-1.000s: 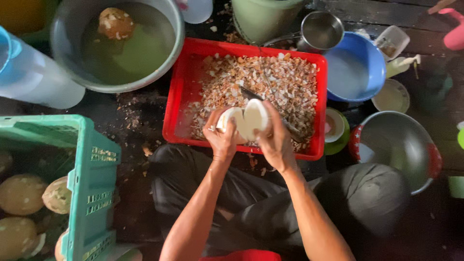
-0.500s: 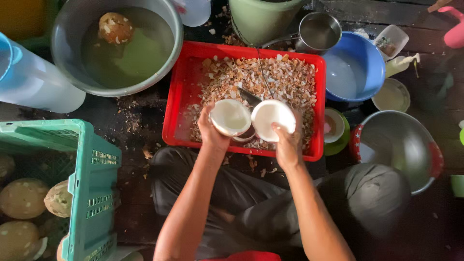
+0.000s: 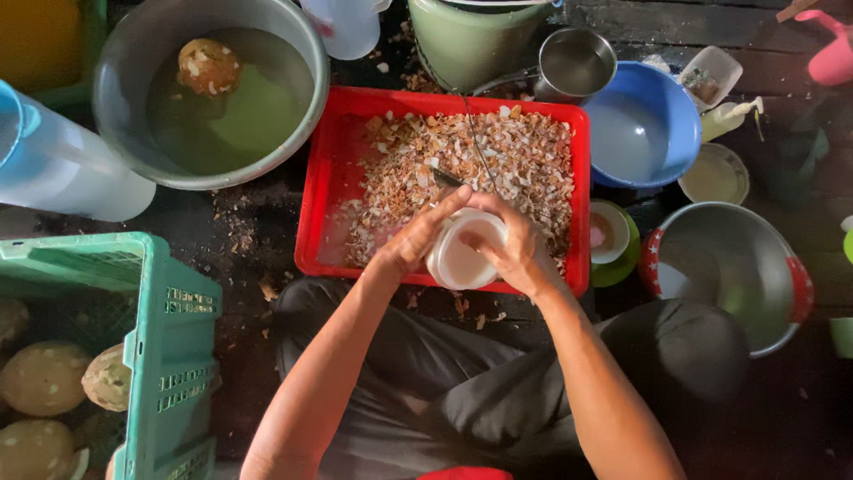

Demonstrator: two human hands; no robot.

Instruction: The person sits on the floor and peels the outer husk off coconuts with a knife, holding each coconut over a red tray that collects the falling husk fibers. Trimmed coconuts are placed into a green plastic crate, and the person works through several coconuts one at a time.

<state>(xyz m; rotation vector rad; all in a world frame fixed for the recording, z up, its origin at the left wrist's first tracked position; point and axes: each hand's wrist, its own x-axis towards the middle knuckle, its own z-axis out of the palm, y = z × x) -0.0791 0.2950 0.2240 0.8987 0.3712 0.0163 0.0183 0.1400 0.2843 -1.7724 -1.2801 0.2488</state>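
I have both hands, left hand (image 3: pixel 413 240) and right hand (image 3: pixel 515 253), closed around the white peeled coconut halves (image 3: pixel 462 258) above the red plastic crate of husk chips (image 3: pixel 311 222). Seemingly mid-stacking; next needs firm, steady pressing.

A grey basin (image 3: pixel 120 53) of greenish water held one husked coconut (image 3: pixel 208 67). A teal crate (image 3: pixel 169 347) held more coconuts. A blue bowl (image 3: pixel 675 116) sat beside a steel pot (image 3: pixel 577 62).

Shell scraps fill the red tray (image 3: pixel 315 187) — bowls crowd its right, a basin (image 3: pixel 120 53) and green crate (image 3: pixel 169 329) its left.
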